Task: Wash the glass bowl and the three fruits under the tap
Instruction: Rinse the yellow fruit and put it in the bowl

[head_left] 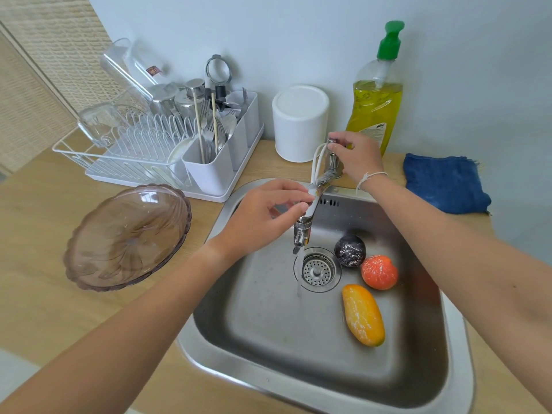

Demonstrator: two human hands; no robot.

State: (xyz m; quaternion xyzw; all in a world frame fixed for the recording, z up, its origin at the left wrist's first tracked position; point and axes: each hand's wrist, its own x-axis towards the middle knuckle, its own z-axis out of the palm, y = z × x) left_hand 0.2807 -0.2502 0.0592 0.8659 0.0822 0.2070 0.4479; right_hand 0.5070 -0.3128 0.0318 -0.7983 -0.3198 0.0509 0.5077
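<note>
Looks like the very start: water's running from the tap (pixel 310 204) but nothing's under it. Left hand (pixel 263 216) has its fingers pinched on the spout, right hand (pixel 357 158) grips the handle on top. The bowl (pixel 128 237) sits on the counter left of the sink (pixel 403 369), and the three fruits (pixel 363 313) lie inside it, right of the drain. All four probably need rinsing. The soap bottle (pixel 375 107) label is too blurry to read.

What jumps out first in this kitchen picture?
Three bright fruits lie in the steel sink: a dark plum, an orange and a yellow mango. Above them, the left hand holds the running tap, and the right hand grips its handle.
</note>
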